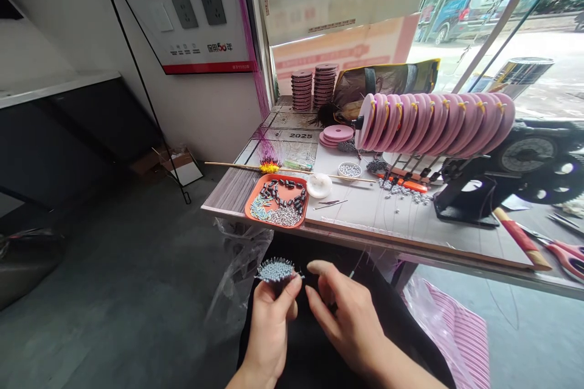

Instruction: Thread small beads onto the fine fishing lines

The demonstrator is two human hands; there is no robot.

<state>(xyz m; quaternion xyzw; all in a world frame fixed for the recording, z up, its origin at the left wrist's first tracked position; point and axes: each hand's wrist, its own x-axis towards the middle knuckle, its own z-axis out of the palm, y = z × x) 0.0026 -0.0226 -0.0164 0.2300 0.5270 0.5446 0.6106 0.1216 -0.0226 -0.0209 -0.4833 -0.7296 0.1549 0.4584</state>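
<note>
My left hand [272, 322] is closed around a tight bundle of small grey-blue-tipped pieces [276, 270], its tips facing up. Thin wire-like ends stick out around the bundle's edge. Just to the right, my right hand [347, 310] has its thumb and index finger apart, pointing toward the bundle without gripping it. The other fingers of that hand are partly hidden. A thin line with a pale tip [351, 273] shows behind its knuckles; I cannot tell whether the hand touches it. Both hands are above my lap, in front of the table edge.
On the table, an orange tray [250, 209] holds small metal parts and tubes. Near it are a white round pad [319, 185] and a bowl of beads [349, 170]. Pink spools [433, 124] sit on a black machine [474, 194]. Scissors [559, 249] lie far right.
</note>
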